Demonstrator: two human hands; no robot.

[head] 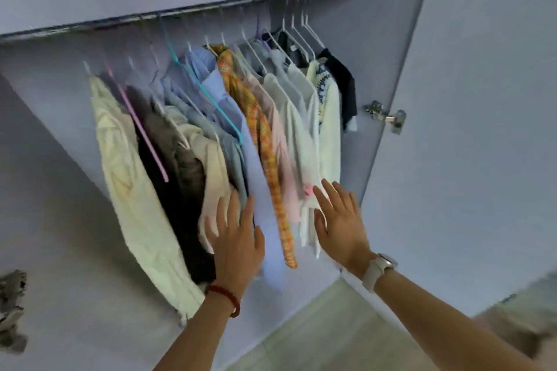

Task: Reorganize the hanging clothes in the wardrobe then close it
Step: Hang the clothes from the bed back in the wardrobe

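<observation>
The wardrobe (422, 99) stands open, its hanging clothes (211, 129) bunched along the rail (211, 7); the left hand (236, 245) lies flat, fingers straight, against the pale blue shirt (256, 178). The right hand (340, 220), grip likewise open, touches the white garments (304, 141) beside the orange plaid shirt (262, 135).

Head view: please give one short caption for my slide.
Both open hands, left and right, reach into the hanging clothes of the open wardrobe.

Bare forearms — red cord bracelet (225, 300) left, pale wristwatch (378, 269) right.
</observation>
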